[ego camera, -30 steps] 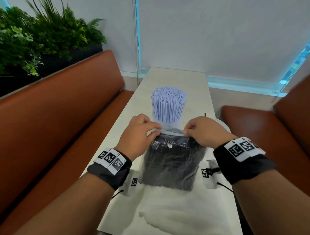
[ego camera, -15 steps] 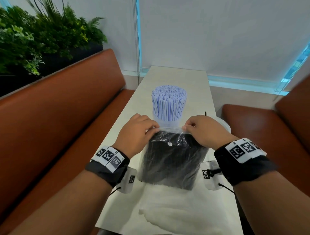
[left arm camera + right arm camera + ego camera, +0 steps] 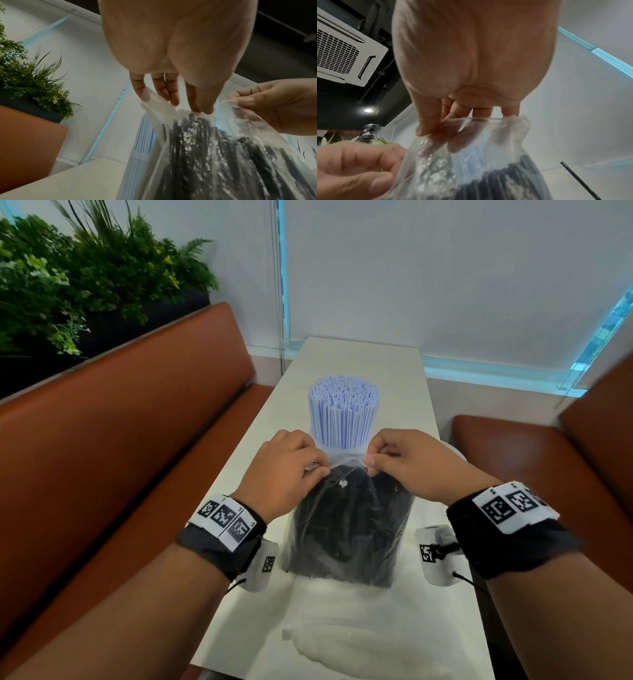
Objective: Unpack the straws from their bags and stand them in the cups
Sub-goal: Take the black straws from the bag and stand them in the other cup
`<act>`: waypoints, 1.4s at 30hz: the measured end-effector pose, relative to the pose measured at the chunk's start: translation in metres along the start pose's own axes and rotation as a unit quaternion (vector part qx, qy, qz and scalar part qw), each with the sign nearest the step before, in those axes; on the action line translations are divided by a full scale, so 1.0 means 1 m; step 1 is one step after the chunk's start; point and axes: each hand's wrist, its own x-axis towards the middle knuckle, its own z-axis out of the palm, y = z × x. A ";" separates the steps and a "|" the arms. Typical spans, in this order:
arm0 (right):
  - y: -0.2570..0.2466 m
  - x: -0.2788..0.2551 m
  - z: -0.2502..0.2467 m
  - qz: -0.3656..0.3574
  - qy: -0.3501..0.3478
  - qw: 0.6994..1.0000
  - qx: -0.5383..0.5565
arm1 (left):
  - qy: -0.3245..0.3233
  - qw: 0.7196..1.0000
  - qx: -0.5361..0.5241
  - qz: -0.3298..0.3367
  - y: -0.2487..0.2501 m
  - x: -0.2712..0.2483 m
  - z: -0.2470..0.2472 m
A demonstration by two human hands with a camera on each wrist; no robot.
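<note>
both hands [image 3: 287, 470] pinching straw bag [image 3: 349, 529] top

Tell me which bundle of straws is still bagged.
The black straws, in the clear bag both hands pinch at its top. The blue-striped straws behind already stand unbagged.

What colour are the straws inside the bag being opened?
Black straws in a clear bag; head view shows it best.

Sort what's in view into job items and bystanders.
Job: bag of black straws, pinched at its top by left hand and right hand; blue straws standing behind it.
Bystanders: plants, benches, table.
</note>
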 end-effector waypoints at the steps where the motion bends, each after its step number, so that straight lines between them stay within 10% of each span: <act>1: -0.001 -0.002 -0.001 -0.004 -0.020 1.000 0.015 | -0.011 1.000 -0.017 -0.023 -0.001 -0.001 0.000; 16: 0.018 0.005 0.009 0.119 0.004 0.985 -0.129 | -0.142 0.970 -0.103 -0.168 0.003 -0.003 -0.002; 26: 0.022 0.005 0.027 0.153 0.011 0.983 0.098 | -0.156 0.922 -0.276 -0.223 0.008 0.001 0.003; 36: 0.035 0.008 0.043 0.230 -0.063 0.966 0.098 | -0.169 0.871 -0.308 -0.343 0.004 -0.001 0.014; 39: 0.043 0.010 0.047 0.252 -0.050 0.962 0.096 | -0.217 0.894 -0.242 -0.309 0.004 -0.004 0.015; 42: 0.051 0.009 0.046 0.244 -0.008 0.968 0.053 | -0.117 0.934 -0.261 -0.215 0.006 -0.013 0.005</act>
